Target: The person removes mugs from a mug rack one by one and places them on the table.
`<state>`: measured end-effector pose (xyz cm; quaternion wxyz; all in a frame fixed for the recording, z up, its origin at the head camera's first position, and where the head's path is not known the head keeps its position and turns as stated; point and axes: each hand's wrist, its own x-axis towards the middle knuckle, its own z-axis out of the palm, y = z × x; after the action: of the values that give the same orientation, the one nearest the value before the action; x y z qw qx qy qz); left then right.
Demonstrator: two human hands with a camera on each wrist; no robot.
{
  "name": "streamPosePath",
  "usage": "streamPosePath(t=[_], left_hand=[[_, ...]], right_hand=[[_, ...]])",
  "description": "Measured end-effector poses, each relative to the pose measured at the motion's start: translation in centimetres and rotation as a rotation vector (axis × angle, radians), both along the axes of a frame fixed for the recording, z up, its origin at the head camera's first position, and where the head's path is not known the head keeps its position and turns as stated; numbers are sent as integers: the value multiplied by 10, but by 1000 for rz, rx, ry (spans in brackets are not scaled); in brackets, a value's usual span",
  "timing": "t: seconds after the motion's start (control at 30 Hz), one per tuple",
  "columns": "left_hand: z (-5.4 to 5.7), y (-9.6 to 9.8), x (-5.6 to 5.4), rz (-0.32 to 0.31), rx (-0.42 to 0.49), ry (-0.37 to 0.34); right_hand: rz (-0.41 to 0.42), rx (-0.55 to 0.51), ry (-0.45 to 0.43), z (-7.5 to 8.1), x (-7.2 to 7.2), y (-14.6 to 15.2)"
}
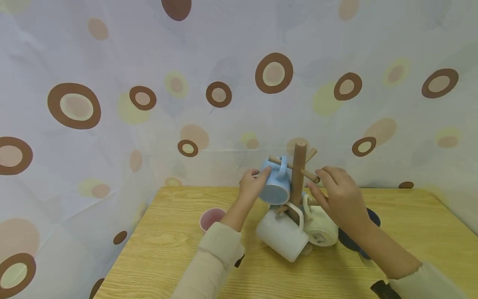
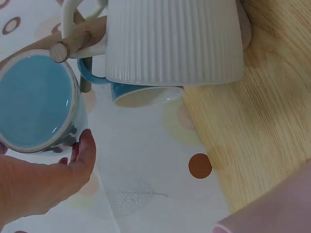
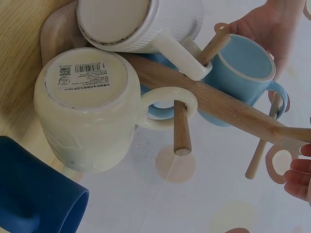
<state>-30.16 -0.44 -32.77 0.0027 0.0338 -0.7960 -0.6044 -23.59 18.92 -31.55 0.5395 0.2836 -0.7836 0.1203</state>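
Observation:
My left hand (image 1: pixel 254 185) grips a light blue mug (image 1: pixel 275 189) by its body, at the upper left of a wooden mug tree (image 1: pixel 298 166). The mug's handle is around an upper peg, and its base faces me. My right hand (image 1: pixel 341 197) pinches the tip of another upper peg (image 1: pixel 310 176) between thumb and fingers. Lower down, a white ribbed mug (image 1: pixel 281 233) and a cream mug (image 1: pixel 321 227) hang by their handles, tilted. Another blue mug (image 2: pixel 146 94) hangs behind the white one, mostly hidden in the head view.
A pink cup (image 1: pixel 211 218) stands on the wooden table (image 1: pixel 168 241), left of the tree, partly behind my left forearm. To the right, a dark blue mug (image 1: pixel 348 240) is partly covered by my right arm. A patterned cloth (image 1: pixel 231 50) hangs behind the table.

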Motion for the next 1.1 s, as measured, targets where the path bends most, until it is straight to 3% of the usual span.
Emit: streamPosePath(t=[0.23, 0.43, 0.7, 0.93, 1.1], left_hand=[[0, -3, -9, -70, 200, -230], [0, -4, -13, -146, 324, -317], [4, -1, -14, -204, 308, -344], [8, -1, -14, -180, 230, -359], [10, 1, -13, -201, 228, -373]], right_hand=[[-49, 62, -22, -1, 1, 1], [-6, 37, 21, -1, 0, -1], [-20, 56, 8, 0, 2, 1], [17, 15, 27, -1, 1, 0], [12, 11, 29, -3, 0, 0]])
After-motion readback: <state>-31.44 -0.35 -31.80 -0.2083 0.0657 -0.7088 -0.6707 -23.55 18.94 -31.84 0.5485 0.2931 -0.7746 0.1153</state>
